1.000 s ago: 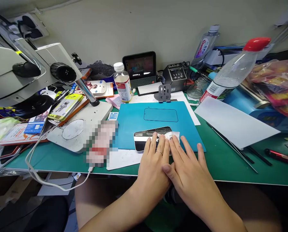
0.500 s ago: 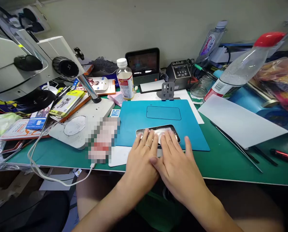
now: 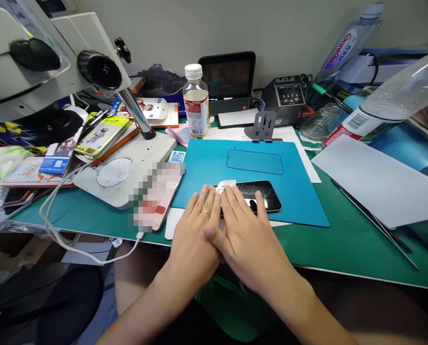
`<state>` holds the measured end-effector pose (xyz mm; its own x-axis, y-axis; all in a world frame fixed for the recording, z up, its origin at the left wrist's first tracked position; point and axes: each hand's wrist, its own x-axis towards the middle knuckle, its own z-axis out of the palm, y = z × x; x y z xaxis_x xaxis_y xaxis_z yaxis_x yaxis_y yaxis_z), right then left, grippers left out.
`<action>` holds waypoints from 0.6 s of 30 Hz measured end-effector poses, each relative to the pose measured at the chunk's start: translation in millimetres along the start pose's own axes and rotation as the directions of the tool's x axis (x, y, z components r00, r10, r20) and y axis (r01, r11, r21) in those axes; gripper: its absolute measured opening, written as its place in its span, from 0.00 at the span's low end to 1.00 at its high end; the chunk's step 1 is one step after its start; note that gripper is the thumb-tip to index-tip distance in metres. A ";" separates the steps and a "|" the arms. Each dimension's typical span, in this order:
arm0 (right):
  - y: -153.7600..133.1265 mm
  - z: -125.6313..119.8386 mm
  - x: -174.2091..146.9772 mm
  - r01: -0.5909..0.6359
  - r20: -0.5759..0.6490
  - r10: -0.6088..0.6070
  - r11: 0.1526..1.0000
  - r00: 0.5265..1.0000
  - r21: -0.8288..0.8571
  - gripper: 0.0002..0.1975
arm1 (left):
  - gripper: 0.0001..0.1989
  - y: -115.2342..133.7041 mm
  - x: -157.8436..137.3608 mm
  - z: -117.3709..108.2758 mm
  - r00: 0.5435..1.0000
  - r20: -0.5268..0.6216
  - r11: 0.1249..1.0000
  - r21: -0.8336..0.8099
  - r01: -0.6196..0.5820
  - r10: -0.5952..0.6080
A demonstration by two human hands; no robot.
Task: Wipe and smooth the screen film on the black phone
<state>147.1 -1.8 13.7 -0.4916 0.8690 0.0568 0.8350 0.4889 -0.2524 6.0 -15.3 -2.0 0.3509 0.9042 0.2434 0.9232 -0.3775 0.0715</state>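
Observation:
On the blue mat (image 3: pixel 199 158) lies a smartphone (image 3: pixel 269 195) with a glossy black screen, its left part hidden under my hands. A crumpled white wipe (image 3: pixel 225 184) sticks out past my fingertips at the phone's left end. My right hand (image 3: pixel 248 230) presses flat on the wipe and phone, fingers stretched, thumb crossing over my left hand. My left hand (image 3: pixel 196 225), with a ring on one finger, lies flat beside it at the phone's left end. Its fingers are straight, and what is under them is hidden.
To the left stands a microscope (image 3: pixel 88 57) on a white base. A partly blurred pink phone (image 3: pixel 171 184) with a white cable lies left of the mat. Behind are a bottle (image 3: pixel 196 105), a screen device (image 3: pixel 228 76) and a grey stand (image 3: pixel 264 125). Tweezers (image 3: pixel 375 225) lie at right.
Both hands and the wipe have slid left along the phone, baring more of its screen on the right. The camera view has also shifted.

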 end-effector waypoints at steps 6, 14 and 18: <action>-0.4 -2.4 11.1 0.025 -0.013 -0.025 1.000 1.000 -0.018 0.40 | 0.29 -5.6 4.5 -3.5 0.999 0.041 0.999 0.050 -0.011 0.009; -6.2 3.1 -0.4 -0.032 -0.087 0.027 0.998 0.996 -0.051 0.38 | 0.29 0.9 -3.1 0.6 1.000 0.006 0.999 0.045 0.012 -0.012; -4.5 0.0 3.6 -0.035 -0.077 0.031 0.998 0.997 -0.054 0.38 | 0.29 -2.7 0.6 0.2 0.999 0.039 1.000 0.016 0.010 -0.010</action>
<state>141.6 -0.9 15.0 -0.4452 0.8869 0.1235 0.8637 0.4617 -0.2018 3.8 -13.7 -2.3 0.3472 0.9151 0.2052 0.9289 -0.3656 0.0587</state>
